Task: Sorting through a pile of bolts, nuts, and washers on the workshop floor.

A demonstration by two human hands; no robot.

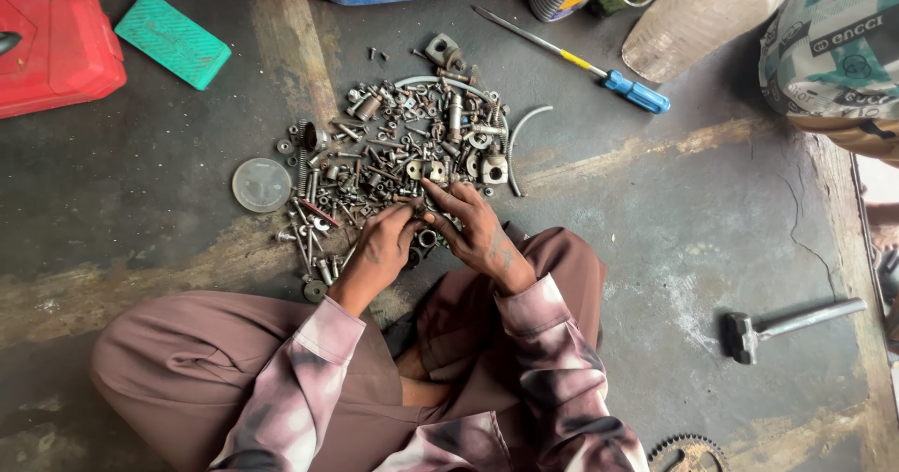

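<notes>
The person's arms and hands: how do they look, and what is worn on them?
Both arms wear long sleeves of mottled pink-and-dark fabric with buttoned cuffs. The left hand and right hand are bare, without gloves, and smudged with dark grime. No rings or watch show.

Soft even daylight, faint shadows, sharp centre, slight edge stretching, perhaps mild overexposure at the right edge
</notes>
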